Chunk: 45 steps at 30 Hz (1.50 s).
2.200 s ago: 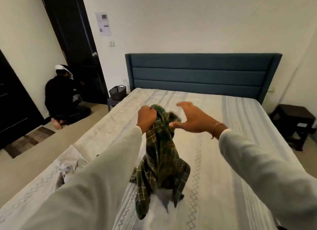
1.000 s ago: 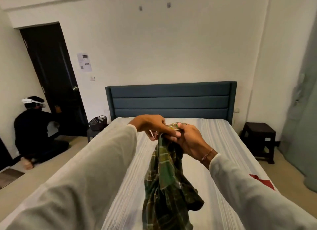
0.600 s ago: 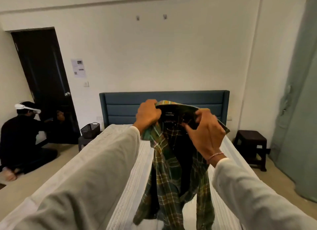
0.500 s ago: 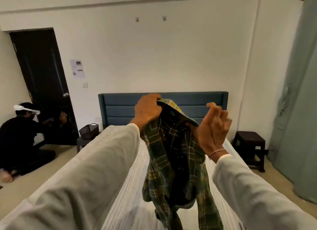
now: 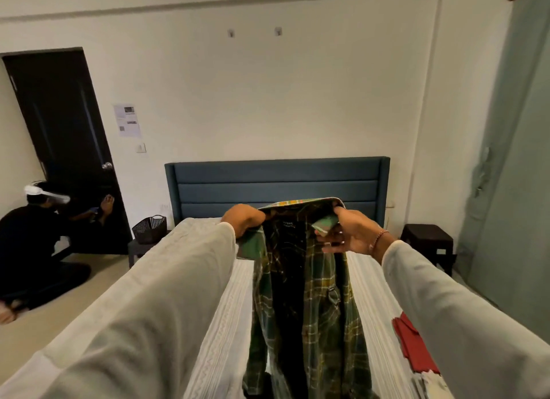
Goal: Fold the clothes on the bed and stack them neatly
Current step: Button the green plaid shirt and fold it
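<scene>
A green plaid shirt (image 5: 309,303) hangs in the air over the bed (image 5: 226,318), its front open toward me and the collar at the top. My left hand (image 5: 244,220) grips the collar's left end with curled fingers. My right hand (image 5: 348,232) pinches the collar's right end between thumb and fingers. The shirt's lower part drops out of view at the bottom edge. A red piece of cloth (image 5: 412,345) lies on the bed at the lower right, partly behind my right sleeve.
A blue padded headboard (image 5: 276,181) stands against the far wall. On the floor at the left sits a person in black (image 5: 32,244) by a dark door (image 5: 59,136). A black basket (image 5: 149,229) rests on a low stand; a dark stool (image 5: 427,241) and green curtain (image 5: 518,172) stand at the right.
The shirt went up off the bed. My right hand, which had let go for a moment, pinches the collar's right end again, and the shirt hangs spread open between both hands.
</scene>
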{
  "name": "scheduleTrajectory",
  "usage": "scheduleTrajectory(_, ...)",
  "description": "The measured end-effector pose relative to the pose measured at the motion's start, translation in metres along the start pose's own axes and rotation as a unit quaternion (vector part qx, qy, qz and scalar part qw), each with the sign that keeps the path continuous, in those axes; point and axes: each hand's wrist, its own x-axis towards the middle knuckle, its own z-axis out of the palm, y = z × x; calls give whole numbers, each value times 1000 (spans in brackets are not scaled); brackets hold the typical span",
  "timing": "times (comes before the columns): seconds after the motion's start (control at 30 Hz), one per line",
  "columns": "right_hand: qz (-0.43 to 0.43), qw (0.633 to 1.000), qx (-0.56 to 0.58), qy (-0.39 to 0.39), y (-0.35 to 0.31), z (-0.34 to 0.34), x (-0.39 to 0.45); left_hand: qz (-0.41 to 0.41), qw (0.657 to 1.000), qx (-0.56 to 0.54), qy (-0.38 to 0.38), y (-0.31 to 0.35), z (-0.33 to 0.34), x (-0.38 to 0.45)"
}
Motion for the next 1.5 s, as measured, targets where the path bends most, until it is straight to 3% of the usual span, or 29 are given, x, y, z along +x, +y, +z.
scheduleTrajectory(0.07, -18, 999, 42, 4, 1, 8, -1, -65, 983, -156, -68, 1, 5, -3)
scheduleTrajectory(0.13, -44, 997, 58, 7, -3, 16, -2, -111, 942, -291, -127, 4, 10, -5)
scheduleTrajectory(0.23, -109, 992, 44, 56, -12, 30, -6, -137, 908, -358, -172, 23, 15, -10)
scheduleTrajectory(0.37, -248, 949, -123, 149, -20, 38, -9, -44, 907, -413, -69, 52, 17, -22)
scheduleTrajectory(0.5, -346, 905, -171, 180, -28, 36, -19, 52, 894, -442, 56, 57, 17, -21)
scheduleTrajectory(0.6, -342, 918, -125, 157, -34, 35, -26, 132, 899, -400, 123, 60, 7, -29)
scheduleTrajectory(0.7, -322, 943, -24, 84, -33, 41, -40, 206, 894, -351, 191, 61, -3, -39)
scheduleTrajectory(0.8, -348, 935, 50, 42, -24, 54, -56, 224, 886, -342, 217, 60, -12, -58)
scheduleTrajectory(0.9, -375, 923, 83, 42, -13, 68, -70, 220, 852, -432, 197, 65, -14, -80)
scheduleTrajectory(0.97, -403, 908, 64, 100, -7, 80, -86, 176, 818, -527, 147, 65, -12, -98)
scheduleTrajectory(1.07, -432, 874, 31, 221, 1, 91, -105, 151, 794, -576, 126, 60, -5, -124)
scheduleTrajectory(1.13, -439, 866, 16, 240, 10, 89, -118, 178, 792, -566, 144, 50, 1, -146)
scheduleTrajectory(1.23, -447, 878, 39, 169, 17, 77, -133, 316, 795, -489, 169, 30, 0, -156)
scheduleTrajectory(1.27, -445, 884, 34, 139, 24, 60, -162, 363, 806, -424, 199, 21, -1, -182)
scheduleTrajectory(1.33, -453, 879, 0, 150, 26, 44, -174, 410, 830, -281, 255, 11, -15, -183)
scheduleTrajectory(1.43, -500, 830, -89, 232, 32, 15, -206, 444, 804, -48, 393, 2, -31, -204)
scheduleTrajectory(1.5, -503, 818, -90, 265, 39, 0, -234, 444, 786, 49, 427, -1, -35, -233)
